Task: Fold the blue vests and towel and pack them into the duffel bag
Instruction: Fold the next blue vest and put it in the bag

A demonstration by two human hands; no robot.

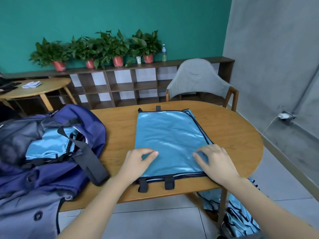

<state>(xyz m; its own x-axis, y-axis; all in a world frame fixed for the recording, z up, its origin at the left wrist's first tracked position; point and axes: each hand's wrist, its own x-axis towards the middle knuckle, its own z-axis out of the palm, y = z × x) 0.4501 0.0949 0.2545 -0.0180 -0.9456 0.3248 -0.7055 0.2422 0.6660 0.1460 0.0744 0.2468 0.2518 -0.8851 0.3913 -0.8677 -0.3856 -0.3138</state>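
Observation:
A shiny blue vest [170, 137] with black trim and black strap tabs lies folded flat on the wooden table [229, 131]. My left hand [138, 161] rests on its near left part, fingers bent, thumb and forefinger touching the cloth. My right hand [215, 163] presses on its near right corner with fingers spread. The navy duffel bag [74, 128] sits open at the table's left, with folded blue fabric [46, 144] inside it. More blue vests [241, 216] hang in a heap below the table's right edge.
A grey chair [198, 80] stands behind the table. Potted plants [96, 49] and a bottle [164, 52] line a low shelf unit against the green wall. A small round table [39, 88] stands at the far left. A charger [283, 116] is plugged in at right.

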